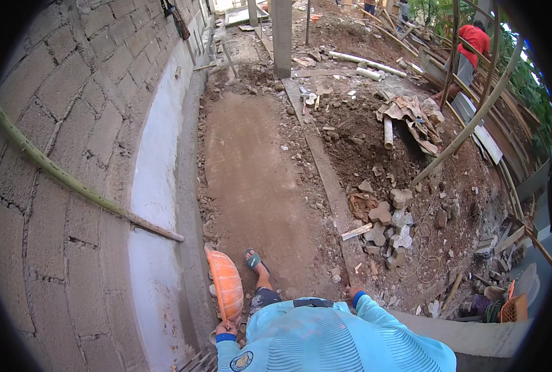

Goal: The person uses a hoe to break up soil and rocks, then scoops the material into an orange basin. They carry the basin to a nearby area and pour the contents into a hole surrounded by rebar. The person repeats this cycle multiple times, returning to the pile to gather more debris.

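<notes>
My left hand [227, 328] is closed on the lower rim of an orange plastic basin [226, 282]. The basin hangs tipped on its side beside my left leg, close to the foot of the wall, with its ribbed side showing. Its inside is mostly turned away from view. My right hand [354, 291] hangs low beyond my right hip, over the edge of the dirt path. The fingers there are small and partly hidden, and I make out nothing held in them. One sandalled foot [253, 259] is forward on the packed dirt [251, 167].
A block wall [71, 124] runs along my left, with a bamboo pole [84, 183] jutting out from it. A narrow concrete edging [319, 167] borders the path. To the right lie broken paving blocks [391, 226] and pipes [366, 64]. A person in red [472, 43] bends near planks.
</notes>
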`<state>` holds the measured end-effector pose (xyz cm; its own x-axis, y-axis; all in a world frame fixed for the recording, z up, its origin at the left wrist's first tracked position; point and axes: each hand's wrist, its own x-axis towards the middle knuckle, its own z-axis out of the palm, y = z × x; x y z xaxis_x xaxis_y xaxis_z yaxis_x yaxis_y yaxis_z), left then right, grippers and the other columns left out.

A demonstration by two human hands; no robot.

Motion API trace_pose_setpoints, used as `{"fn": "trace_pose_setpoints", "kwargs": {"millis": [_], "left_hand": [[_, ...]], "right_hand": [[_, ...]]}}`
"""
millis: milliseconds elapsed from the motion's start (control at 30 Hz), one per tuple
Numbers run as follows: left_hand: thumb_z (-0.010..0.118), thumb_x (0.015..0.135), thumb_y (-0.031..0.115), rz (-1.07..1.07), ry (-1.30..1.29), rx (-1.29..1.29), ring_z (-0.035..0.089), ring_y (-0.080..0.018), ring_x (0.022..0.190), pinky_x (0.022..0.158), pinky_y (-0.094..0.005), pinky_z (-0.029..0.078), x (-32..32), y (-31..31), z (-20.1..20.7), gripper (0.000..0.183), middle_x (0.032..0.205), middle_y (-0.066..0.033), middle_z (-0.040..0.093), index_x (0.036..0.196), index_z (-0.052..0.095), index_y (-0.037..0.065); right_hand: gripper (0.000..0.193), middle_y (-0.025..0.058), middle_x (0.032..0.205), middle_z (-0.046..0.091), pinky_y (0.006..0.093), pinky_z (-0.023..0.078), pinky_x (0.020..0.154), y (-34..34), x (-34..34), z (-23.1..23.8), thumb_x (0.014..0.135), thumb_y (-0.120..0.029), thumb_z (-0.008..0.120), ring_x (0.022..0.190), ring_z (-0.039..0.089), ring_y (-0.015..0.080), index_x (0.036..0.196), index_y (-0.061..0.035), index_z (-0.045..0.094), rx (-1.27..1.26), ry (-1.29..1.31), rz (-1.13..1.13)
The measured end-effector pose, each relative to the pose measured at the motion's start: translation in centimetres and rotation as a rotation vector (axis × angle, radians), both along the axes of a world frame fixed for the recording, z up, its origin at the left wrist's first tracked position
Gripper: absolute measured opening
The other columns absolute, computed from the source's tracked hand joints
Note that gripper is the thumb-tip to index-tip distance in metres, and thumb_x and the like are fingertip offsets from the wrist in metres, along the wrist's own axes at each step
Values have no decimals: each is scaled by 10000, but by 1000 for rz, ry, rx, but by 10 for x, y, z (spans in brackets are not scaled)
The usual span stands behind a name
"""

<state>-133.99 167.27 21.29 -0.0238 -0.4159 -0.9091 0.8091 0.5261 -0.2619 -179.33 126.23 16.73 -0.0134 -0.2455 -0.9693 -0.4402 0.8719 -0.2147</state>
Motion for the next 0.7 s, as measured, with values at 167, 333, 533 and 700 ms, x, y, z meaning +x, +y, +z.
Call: {"fn": "trace_pose_setpoints", "kwargs": {"millis": [167, 333, 533, 700], "left_hand": [[448, 873, -22, 1, -130, 369, 588, -242, 660, 493, -235, 536, 144, -91, -34, 337, 869, -163, 584, 1186, 569, -55], [424, 885, -18, -354, -202, 162, 646, -345, 761, 484, -222, 537, 296, -202, -36, 391, 983, -229, 617, 1268, 493, -54], [458, 845, 9, -570, -534, 223, 658, -324, 776, 497, -228, 528, 434, -368, -8, 219, 928, -186, 623, 1038, 550, -38], [578, 810, 39, -755, -798, 411, 625, -212, 676, 484, -300, 540, 506, -537, 7, 182, 821, -107, 595, 981, 526, 3]], "right_hand": [[530, 86, 1254, 643, 429, 461, 988, 8, 42, -33, 846, -560, 562, 1167, 601, 310, 1180, -164, 673, -194, 262, 1749], [505, 166, 1206, 645, 440, 474, 956, -66, 190, -20, 877, -549, 495, 1106, 621, 338, 1147, -172, 695, -399, 268, 1157], [410, 197, 895, 696, 419, 555, 758, -227, 414, 48, 904, -384, 604, 837, 693, 339, 1099, -27, 659, -618, 65, 409], [700, 201, 1102, 639, 448, 564, 752, -419, 583, 109, 911, -605, 531, 899, 663, 320, 1310, -31, 501, -354, -301, 42]]}}
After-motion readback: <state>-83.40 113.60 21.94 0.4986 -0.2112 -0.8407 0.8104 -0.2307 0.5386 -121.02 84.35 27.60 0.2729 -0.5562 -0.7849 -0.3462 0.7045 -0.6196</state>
